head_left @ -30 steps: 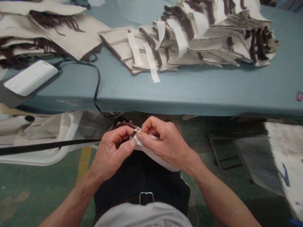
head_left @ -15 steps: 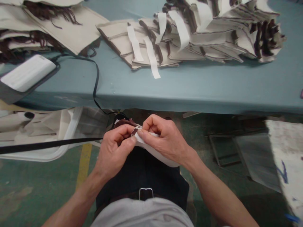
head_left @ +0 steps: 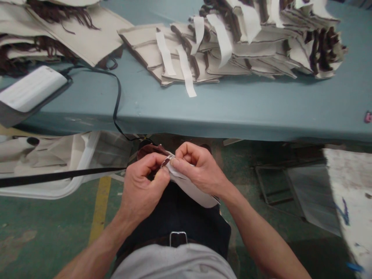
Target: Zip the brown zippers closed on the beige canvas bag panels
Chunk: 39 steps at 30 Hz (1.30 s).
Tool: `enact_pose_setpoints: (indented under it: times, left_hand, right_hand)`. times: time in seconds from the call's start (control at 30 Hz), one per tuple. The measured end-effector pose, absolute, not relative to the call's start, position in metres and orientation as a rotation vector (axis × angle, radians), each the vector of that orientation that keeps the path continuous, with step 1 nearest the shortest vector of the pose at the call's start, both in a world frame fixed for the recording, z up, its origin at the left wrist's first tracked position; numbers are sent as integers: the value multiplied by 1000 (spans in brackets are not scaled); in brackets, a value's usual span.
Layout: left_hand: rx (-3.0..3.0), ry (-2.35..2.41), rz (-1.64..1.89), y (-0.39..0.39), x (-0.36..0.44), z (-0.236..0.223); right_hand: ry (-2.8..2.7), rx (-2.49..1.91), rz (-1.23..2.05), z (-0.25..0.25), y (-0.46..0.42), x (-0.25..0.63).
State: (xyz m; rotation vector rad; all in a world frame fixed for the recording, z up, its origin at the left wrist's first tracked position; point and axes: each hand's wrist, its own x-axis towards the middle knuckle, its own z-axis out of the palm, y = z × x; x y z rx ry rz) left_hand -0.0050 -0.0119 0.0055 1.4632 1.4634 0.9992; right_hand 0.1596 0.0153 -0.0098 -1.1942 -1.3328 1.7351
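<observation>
Both hands meet over my lap, below the table's front edge. My left hand [head_left: 143,186] is closed, thumb and fingers pinching a dark brown cord [head_left: 151,149] where it meets a white strip [head_left: 192,190]. My right hand [head_left: 200,170] is closed too, pinching the same end of the white strip, which trails down across my dark trousers. The fingertips of the two hands touch at the pinch.
A blue-grey table [head_left: 232,108] carries fanned stacks of beige fabric pieces with white strips [head_left: 232,46], more beige pieces with brown fringe [head_left: 58,35] at left, and a white device [head_left: 30,91] with a black cable. A white plastic bin [head_left: 58,170] and black strap [head_left: 58,176] lie lower left.
The hands stay together with small finger movements at the pinch. The white strip's lower end has shifted slightly. The view has tipped a little.
</observation>
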Motion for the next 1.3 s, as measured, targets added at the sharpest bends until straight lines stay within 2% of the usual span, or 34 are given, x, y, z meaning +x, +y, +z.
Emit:
enact_pose_setpoints:
  times: [0.33, 0.43, 0.6, 0.83, 1.13, 1.3]
  left_hand:
    - [1558, 1575, 988, -16, 0, 7]
    - [1617, 1644, 1005, -21, 7, 4]
    - [1979, 1622, 1238, -26, 16, -10]
    - [2074, 1518, 1257, -24, 14, -21]
    - [1453, 1272, 1038, -9, 5, -3]
    - [1297, 1148, 956, 4, -14, 1]
  right_hand:
    - [-1158, -1052, 1928, -16, 7, 153]
    - [-1206, -1117, 1766, -21, -3, 144]
    - [-1215, -1278, 1452, -22, -16, 132]
    - [-1363, -1353, 1474, -15, -9, 139]
    - [-1173, -1250, 1656, -24, 6, 144]
    - [-1374, -1201, 1358, -11, 17, 169]
